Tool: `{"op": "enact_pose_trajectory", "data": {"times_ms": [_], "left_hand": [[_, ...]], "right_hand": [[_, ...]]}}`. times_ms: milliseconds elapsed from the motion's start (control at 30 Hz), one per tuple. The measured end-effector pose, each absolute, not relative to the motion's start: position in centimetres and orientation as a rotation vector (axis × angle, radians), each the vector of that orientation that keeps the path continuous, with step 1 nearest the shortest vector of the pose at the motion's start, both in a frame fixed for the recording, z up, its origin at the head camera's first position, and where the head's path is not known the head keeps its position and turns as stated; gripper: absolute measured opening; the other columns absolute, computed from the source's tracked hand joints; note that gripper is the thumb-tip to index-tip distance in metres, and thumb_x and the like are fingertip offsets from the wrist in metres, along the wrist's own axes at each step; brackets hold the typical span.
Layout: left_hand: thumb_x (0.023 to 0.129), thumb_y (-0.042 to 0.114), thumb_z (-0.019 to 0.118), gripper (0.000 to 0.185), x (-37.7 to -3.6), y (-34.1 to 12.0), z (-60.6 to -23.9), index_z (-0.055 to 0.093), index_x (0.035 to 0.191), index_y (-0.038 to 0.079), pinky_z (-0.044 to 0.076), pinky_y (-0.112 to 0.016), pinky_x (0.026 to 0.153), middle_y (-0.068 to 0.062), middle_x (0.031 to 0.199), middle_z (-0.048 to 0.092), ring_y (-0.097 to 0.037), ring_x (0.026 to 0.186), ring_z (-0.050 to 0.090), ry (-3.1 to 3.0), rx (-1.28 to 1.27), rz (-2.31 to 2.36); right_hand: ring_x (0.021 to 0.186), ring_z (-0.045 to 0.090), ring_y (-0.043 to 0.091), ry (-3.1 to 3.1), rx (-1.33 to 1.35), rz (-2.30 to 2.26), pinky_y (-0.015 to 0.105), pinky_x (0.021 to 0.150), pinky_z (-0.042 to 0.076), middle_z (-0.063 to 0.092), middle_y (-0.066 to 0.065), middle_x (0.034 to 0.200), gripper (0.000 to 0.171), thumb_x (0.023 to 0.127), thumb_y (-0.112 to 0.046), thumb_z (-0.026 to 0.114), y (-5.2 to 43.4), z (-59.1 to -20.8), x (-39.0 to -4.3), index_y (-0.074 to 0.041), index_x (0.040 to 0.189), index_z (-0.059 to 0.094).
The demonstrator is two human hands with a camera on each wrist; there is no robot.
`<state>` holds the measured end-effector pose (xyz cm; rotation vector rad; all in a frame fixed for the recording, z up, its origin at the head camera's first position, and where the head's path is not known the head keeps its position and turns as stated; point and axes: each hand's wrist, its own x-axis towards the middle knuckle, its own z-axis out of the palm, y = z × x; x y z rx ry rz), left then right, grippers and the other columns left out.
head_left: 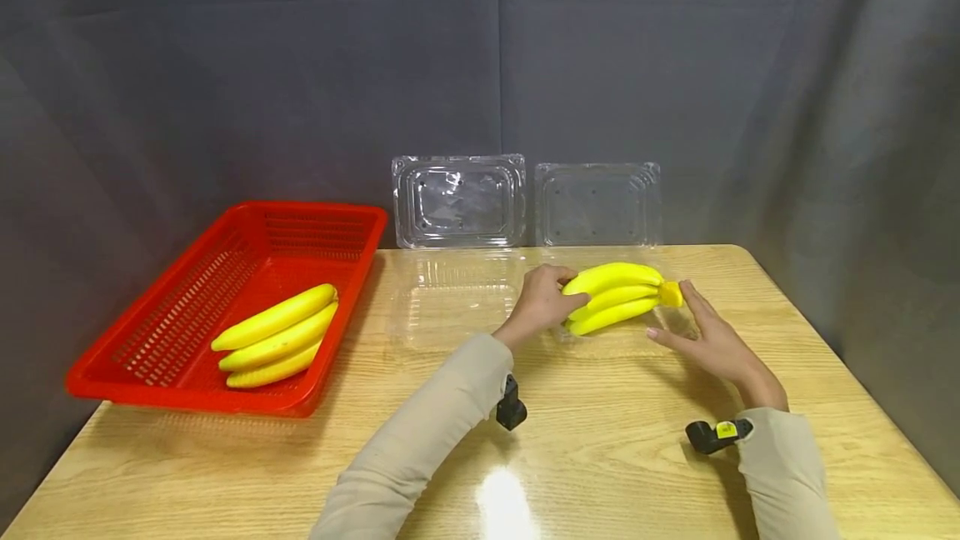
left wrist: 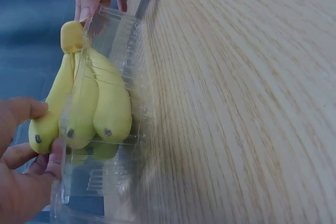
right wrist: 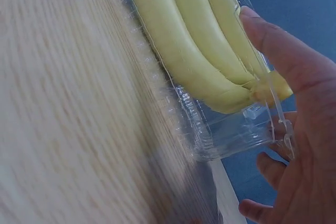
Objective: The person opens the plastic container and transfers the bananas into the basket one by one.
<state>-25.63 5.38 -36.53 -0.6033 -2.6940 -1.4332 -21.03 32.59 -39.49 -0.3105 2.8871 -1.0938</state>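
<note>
A bunch of yellow bananas (head_left: 615,294) lies in the right clear plastic clamshell (left wrist: 113,51), its orange-yellow stem (head_left: 671,294) sticking up over the right end. My left hand (head_left: 543,298) grips the tip end of the bunch; in the left wrist view thumb and fingers pinch the outermost banana. My right hand (head_left: 712,340) is at the clamshell's right end, thumb and forefinger spread wide. In the right wrist view its thumb (right wrist: 283,51) lies at the rim close by the stem, while the other fingers are beside the end wall.
At the left, a red plastic basket (head_left: 307,394) holds another bunch of bananas (head_left: 277,340). A second clear clamshell (head_left: 457,302) stands open in the middle, its lid (head_left: 459,202) upright. The right clamshell's lid (head_left: 597,205) also stands upright near the grey curtain (head_left: 600,48).
</note>
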Motion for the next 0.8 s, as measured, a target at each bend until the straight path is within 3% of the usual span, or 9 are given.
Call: {"op": "enact_pose_trajectory", "data": {"times_ms": [133, 433, 800], "left_hand": [[0.089, 0.014, 0.072, 0.037, -25.61, 5.36, -36.57, 0.066, 0.122, 0.001, 0.052, -0.02, 0.07, -0.01, 0.116, 0.067, -0.02, 0.099, 0.063, -2.683, -0.58, -1.467], [0.089, 0.021, 0.073, 0.039, -25.7, 5.4, -36.61, 0.066, 0.124, 0.004, 0.051, -0.024, 0.078, -0.006, 0.123, 0.064, -0.019, 0.105, 0.061, -2.671, -0.566, -1.461], [0.09, 0.02, 0.071, 0.038, -25.54, 5.03, -36.43, 0.066, 0.124, 0.004, 0.051, -0.02, 0.068, -0.007, 0.122, 0.065, -0.017, 0.097, 0.062, -2.651, -0.602, -1.497]], "right_hand": [[0.142, -0.002, 0.046, 2.877, -0.318, -1.108, 0.069, 0.105, 0.008, -0.008, 0.016, 0.16, 0.103, 0.09, -0.049, 0.064, 32.47, -39.43, -20.88, -0.012, 0.155, -0.008], [0.142, -0.004, 0.046, 2.849, -0.277, -1.13, 0.069, 0.105, 0.007, -0.011, 0.013, 0.159, 0.105, 0.089, -0.051, 0.064, 32.2, -39.08, -20.86, -0.015, 0.154, -0.01], [0.141, -0.001, 0.046, 2.88, -0.277, -1.074, 0.069, 0.105, 0.009, -0.01, 0.014, 0.16, 0.105, 0.089, -0.053, 0.062, 32.22, -39.25, -21.0, -0.012, 0.154, -0.009]]}}
